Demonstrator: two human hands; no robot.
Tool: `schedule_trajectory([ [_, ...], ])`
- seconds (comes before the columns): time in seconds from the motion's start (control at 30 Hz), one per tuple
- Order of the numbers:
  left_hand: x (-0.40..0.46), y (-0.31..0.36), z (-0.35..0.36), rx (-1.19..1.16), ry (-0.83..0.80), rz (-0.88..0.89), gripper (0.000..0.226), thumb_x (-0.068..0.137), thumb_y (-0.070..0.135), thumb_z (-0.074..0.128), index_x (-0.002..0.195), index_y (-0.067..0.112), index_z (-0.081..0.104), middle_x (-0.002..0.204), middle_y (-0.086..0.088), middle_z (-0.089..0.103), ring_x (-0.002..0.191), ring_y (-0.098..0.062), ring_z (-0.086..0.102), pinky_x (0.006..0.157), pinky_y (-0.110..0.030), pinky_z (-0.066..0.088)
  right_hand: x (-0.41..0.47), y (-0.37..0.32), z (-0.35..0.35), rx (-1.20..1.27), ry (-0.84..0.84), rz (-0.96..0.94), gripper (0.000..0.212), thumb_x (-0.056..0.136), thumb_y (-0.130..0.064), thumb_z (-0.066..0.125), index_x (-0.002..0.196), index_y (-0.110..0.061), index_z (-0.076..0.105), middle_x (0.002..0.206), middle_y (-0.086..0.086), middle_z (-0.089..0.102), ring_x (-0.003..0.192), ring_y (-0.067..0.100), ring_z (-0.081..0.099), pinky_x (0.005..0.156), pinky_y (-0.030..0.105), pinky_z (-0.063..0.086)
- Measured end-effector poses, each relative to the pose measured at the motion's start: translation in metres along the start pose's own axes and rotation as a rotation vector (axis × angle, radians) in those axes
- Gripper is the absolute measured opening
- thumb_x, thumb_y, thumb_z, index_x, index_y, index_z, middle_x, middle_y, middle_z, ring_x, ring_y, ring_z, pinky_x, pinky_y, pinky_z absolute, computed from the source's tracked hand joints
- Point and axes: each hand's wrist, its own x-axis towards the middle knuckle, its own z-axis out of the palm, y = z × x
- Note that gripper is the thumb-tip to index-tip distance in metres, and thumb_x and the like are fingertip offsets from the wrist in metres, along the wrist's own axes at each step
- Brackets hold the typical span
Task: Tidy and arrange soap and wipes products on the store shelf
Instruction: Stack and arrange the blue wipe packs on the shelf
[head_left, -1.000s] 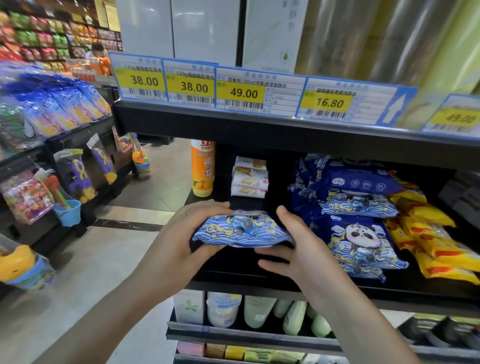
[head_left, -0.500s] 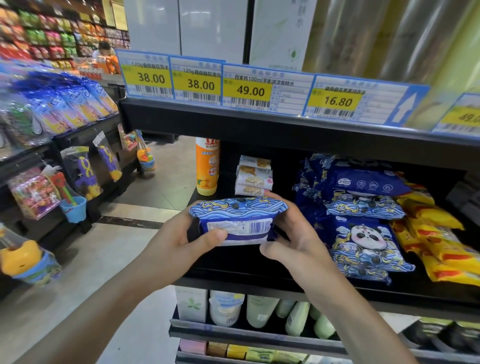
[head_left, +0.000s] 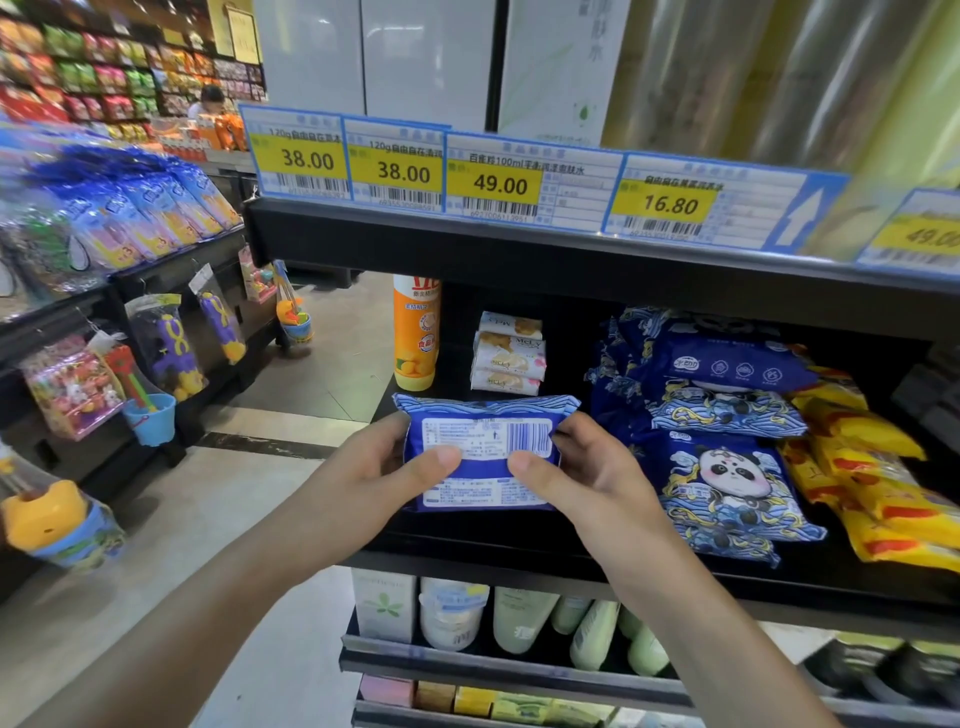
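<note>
both hands (head_left: 483, 483) grip a soft, crinkly blue wipes pack (head_left: 480, 447).

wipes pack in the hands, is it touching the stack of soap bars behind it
Apart. The head view shows dark shelf between the wipes pack, held by both hands, left and right, and the soap bars.

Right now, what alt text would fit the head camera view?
Two bare hands, left hand and right hand, hold a blue wipes pack barcode-side up before a black store shelf. Panda-printed wipes packs, yellow packs, stacked soap bars and an orange bottle sit there.
</note>
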Motion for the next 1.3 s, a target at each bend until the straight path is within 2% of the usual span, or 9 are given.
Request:
schedule_trajectory([
  [0.27, -0.002, -0.004, -0.002, -0.026, 0.168, 0.152, 0.044, 0.1, 0.042, 0.052, 0.142, 0.049, 0.046, 0.125, 0.018, 0.071, 0.122, -0.008, 0.067, 0.095, -0.035, 0.055, 0.001, 0.0, -0.001, 0.097, 0.091, 0.101, 0.029, 0.09, -0.027, 0.075, 0.116, -0.018, 0.067, 0.105, -0.001, 0.079, 0.097, 0.015, 0.076, 0.088, 0.037, 0.063],
  [0.4, -0.003, -0.012, -0.008, 0.375, 0.221, 0.331, 0.072, 0.103, 0.011, 0.056, 0.15, 0.06, 0.033, 0.144, 0.031, 0.049, 0.14, -0.001, 0.046, 0.096, -0.014, 0.053, 0.002, 0.001, -0.004, 0.187, 0.101, 0.144, 0.032, 0.081, -0.035, 0.078, 0.108, -0.025, 0.065, 0.096, -0.003, 0.08, 0.088, 0.013, 0.078, 0.07, 0.032, 0.065],
  [0.47, -0.004, -0.014, -0.008, 0.508, 0.195, 0.396, 0.078, 0.095, 0.021, 0.064, 0.153, 0.059, 0.029, 0.155, 0.026, 0.037, 0.15, -0.008, 0.033, 0.1, -0.01, 0.049, 0.002, 0.001, -0.004, 0.215, 0.117, 0.168, 0.048, 0.069, -0.043, 0.08, 0.11, -0.025, 0.064, 0.095, -0.003, 0.08, 0.088, 0.014, 0.078, 0.069, 0.034, 0.065],
  [0.53, -0.005, -0.013, -0.006, 0.586, 0.16, 0.427, 0.083, 0.087, 0.033, 0.069, 0.154, 0.059, 0.027, 0.162, 0.022, 0.027, 0.154, -0.012, 0.026, 0.102, -0.017, 0.05, 0.003, 0.001, -0.002, 0.233, 0.136, 0.205, 0.058, 0.064, -0.046, 0.081, 0.114, -0.022, 0.064, 0.097, -0.001, 0.08, 0.09, 0.017, 0.078, 0.07, 0.036, 0.065],
  [0.77, -0.004, -0.002, 0.006, 0.762, 0.189, 0.497, 0.081, 0.081, 0.043, 0.071, 0.149, 0.057, 0.03, 0.165, 0.02, 0.017, 0.148, 0.009, 0.008, 0.101, -0.012, 0.029, 0.004, -0.004, 0.001, 0.303, 0.179, 0.333, 0.071, 0.06, -0.047, 0.087, 0.12, -0.018, 0.064, 0.105, 0.009, 0.078, 0.089, 0.021, 0.078, 0.061, 0.031, 0.061],
  [0.93, -0.002, -0.001, 0.007, 0.707, 0.17, 0.547, 0.065, 0.082, 0.04, 0.074, 0.143, 0.033, 0.054, 0.156, 0.013, 0.045, 0.148, 0.002, 0.026, 0.109, -0.02, 0.031, 0.002, -0.008, 0.0, 0.323, 0.165, 0.397, 0.068, 0.065, -0.043, 0.089, 0.124, -0.022, 0.063, 0.098, 0.01, 0.079, 0.082, 0.028, 0.079, 0.058, 0.032, 0.061],
  [1.07, -0.001, -0.005, 0.003, 0.606, 0.177, 0.479, 0.058, 0.084, 0.049, 0.067, 0.14, 0.039, 0.058, 0.148, 0.026, 0.052, 0.142, -0.002, 0.043, 0.11, -0.016, 0.035, -0.001, -0.013, -0.005, 0.324, 0.037, 0.41, 0.071, 0.069, -0.047, 0.084, 0.132, -0.029, 0.057, 0.103, 0.014, 0.078, 0.073, 0.032, 0.076, 0.059, 0.034, 0.061],
  [1.17, 0.0, -0.011, 0.001, 0.491, 0.202, 0.436, 0.056, 0.083, 0.049, 0.069, 0.138, 0.04, 0.059, 0.141, 0.028, 0.057, 0.136, -0.002, 0.051, 0.105, -0.025, 0.044, -0.004, -0.015, -0.007, 0.329, -0.05, 0.365, 0.075, 0.071, -0.056, 0.079, 0.137, -0.032, 0.053, 0.114, 0.015, 0.076, 0.074, 0.031, 0.073, 0.064, 0.037, 0.061],
  [1.3, -0.001, -0.015, 0.004, 0.337, 0.177, 0.357, 0.057, 0.082, 0.039, 0.076, 0.136, 0.04, 0.059, 0.132, 0.023, 0.066, 0.128, -0.008, 0.06, 0.096, -0.023, 0.052, -0.006, -0.019, -0.002, 0.149, -0.02, 0.313, 0.076, 0.067, -0.074, 0.067, 0.133, -0.039, 0.053, 0.1, 0.011, 0.077, 0.057, 0.023, 0.061, 0.051, 0.033, 0.053],
])
